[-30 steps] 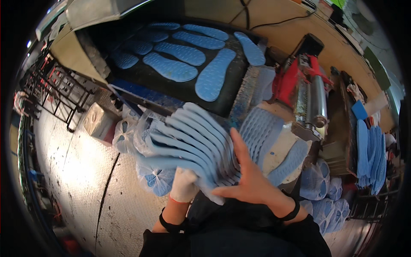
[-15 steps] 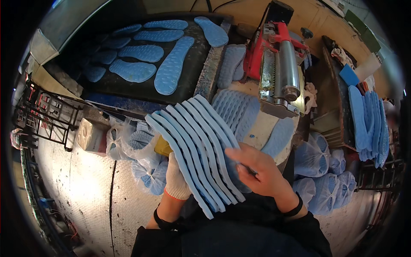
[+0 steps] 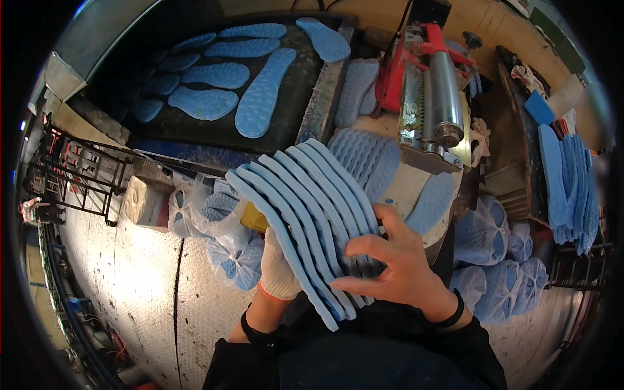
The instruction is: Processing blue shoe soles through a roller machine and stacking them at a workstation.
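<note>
A fanned stack of light-blue insoles [image 3: 305, 214] is held up in front of me, its wavy edges facing upward. My left hand [image 3: 278, 266], in a white knitted glove with an orange cuff, grips the stack from its left side and underneath; its fingers are mostly hidden behind the insoles. My bare right hand [image 3: 396, 263] is over the stack's right, near edges, thumb and fingers spread apart. Its fingertips look to be against the insoles, but I cannot tell how firmly. Behind the stack, more insoles [image 3: 367, 159] lie in an overlapping row on the pale worktop [image 3: 393, 192].
Several insoles [image 3: 263, 94] lie on a dark machine bed at the back left. A red-framed device with a metal roller [image 3: 446, 97] stands at the back right. More insoles [image 3: 564, 182] hang at far right. Bagged insoles [image 3: 481, 231] and a box [image 3: 144, 203] flank me.
My right hand has gone from blurred beside the stack to spread over its right edges. The stack now shows its insoles more evenly fanned. My left hand still grips it.
</note>
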`<state>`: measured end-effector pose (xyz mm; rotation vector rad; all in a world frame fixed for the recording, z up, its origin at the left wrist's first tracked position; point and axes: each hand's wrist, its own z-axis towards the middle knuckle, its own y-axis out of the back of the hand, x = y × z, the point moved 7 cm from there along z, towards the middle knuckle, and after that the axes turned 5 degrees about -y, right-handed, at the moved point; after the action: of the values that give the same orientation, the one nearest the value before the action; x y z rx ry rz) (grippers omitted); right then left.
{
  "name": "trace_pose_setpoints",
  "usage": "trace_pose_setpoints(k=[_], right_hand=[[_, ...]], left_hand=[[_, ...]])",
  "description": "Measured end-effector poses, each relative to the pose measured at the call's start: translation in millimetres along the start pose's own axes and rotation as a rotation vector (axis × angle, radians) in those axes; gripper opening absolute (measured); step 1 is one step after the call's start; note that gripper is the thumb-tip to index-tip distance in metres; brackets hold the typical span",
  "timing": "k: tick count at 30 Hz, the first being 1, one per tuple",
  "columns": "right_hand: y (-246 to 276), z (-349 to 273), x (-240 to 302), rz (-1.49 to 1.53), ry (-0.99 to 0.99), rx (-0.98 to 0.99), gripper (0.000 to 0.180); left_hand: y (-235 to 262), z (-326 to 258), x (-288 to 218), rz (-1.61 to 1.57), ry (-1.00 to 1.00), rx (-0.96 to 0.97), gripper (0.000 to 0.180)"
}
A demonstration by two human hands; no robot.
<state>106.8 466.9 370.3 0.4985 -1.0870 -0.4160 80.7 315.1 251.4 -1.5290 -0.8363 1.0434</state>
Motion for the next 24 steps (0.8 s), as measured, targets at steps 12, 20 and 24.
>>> trace_pose_setpoints(k=[12,20,24], right_hand=[[-24.0,-4.0,23.6,-0.083,0.231,-0.008,0.054],[61.4,-93.4,-150.2,-0.013,-0.834,-0.203,0.054],[64.8,-129.2,-218.0,-0.449,-0.834,-0.397,0.072]], left_hand=[[17.4,3.9,-11.2,0.261,-0.016,0.101,0.058],[102.3,-15.9,-74.4,0.830,-0.174,-0.019,0.068],[83.9,17.6,-46.2,0.868,-0.075,0.321,0.056]])
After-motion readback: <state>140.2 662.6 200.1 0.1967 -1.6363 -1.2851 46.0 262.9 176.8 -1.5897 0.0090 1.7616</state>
